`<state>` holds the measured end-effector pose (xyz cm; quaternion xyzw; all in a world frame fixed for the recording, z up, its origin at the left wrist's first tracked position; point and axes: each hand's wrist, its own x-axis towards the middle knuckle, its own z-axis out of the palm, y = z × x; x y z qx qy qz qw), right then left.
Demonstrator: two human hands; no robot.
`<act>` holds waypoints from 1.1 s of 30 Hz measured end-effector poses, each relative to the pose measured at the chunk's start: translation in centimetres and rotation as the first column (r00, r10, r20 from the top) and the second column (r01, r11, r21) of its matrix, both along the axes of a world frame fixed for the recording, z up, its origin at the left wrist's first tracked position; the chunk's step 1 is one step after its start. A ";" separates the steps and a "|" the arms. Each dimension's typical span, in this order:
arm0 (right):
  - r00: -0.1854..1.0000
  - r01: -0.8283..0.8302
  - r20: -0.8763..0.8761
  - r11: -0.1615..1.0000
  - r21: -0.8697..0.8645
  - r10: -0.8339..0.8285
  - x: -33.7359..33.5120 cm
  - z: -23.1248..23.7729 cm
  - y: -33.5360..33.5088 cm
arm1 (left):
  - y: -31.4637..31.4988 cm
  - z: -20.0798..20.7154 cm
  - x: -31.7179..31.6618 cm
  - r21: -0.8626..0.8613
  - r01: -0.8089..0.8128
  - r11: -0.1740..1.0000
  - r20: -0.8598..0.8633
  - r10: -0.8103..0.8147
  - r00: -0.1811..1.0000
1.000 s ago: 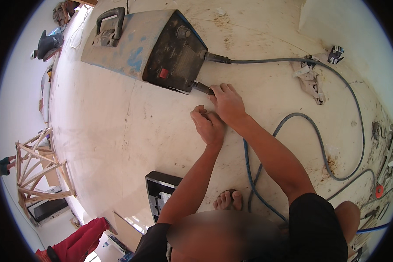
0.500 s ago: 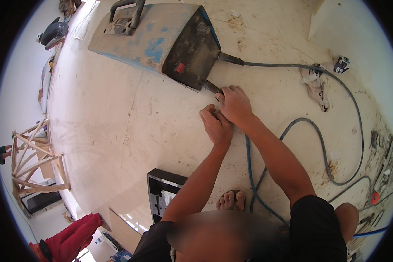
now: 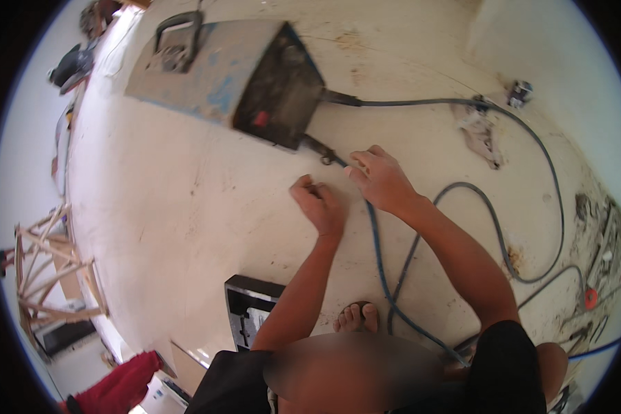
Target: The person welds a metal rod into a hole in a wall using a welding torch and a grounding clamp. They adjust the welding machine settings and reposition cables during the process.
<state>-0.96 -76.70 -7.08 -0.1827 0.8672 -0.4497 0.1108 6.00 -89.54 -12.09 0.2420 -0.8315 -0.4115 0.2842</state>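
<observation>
Right hand [image 3: 385, 181] pinching the blue rubber cable [image 3: 378, 248] near the dirty blue metal welder box [image 3: 234, 79]; left hand [image 3: 319, 205] loosely curled, can't tell if holding anything.

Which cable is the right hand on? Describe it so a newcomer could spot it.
Start at the grey-blue machine box lying on the pale floor. From the lower corner of its dark front panel a blue cable runs under the right hand toward the person's foot. The neighbouring cables are dark grey.
</observation>
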 end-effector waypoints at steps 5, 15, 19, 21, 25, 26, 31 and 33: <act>0.962 -0.266 -0.014 0.946 0.185 0.274 0.1 4.0 8.8 | -1.7 -1.9 -0.2 -0.131 -0.017 0.991 0.060 0.025 0.998; 0.822 -0.403 0.493 0.903 0.150 0.286 11.9 23.1 20.2 | -7.1 3.8 0.4 0.443 0.107 0.890 0.462 -0.329 0.823; 0.511 0.708 0.719 0.705 -0.041 -0.471 28.1 31.0 30.0 | -5.8 16.6 9.4 0.726 0.202 0.658 0.635 -0.753 0.169; 0.126 0.900 0.690 0.374 0.223 -0.713 40.2 33.4 32.6 | -3.7 26.2 14.8 0.741 0.569 0.358 0.552 -0.806 -0.211; -0.290 0.843 0.808 0.262 0.469 -0.513 58.5 45.5 29.1 | -2.1 39.6 22.5 0.800 0.110 0.590 0.595 -0.755 -0.274; -0.300 0.797 0.854 0.380 0.470 -0.426 60.5 48.3 27.8 | 0.7 46.1 23.0 0.786 0.304 0.538 0.615 -0.726 -0.308; -0.297 0.949 0.950 0.142 0.282 0.098 71.0 50.1 23.4 | 3.0 54.4 27.9 0.699 0.560 0.445 0.708 -0.539 -0.456; -0.387 0.901 0.921 0.234 0.366 0.051 71.3 52.3 23.0 | 7.0 57.7 24.7 0.658 0.643 0.392 0.748 -0.438 -0.498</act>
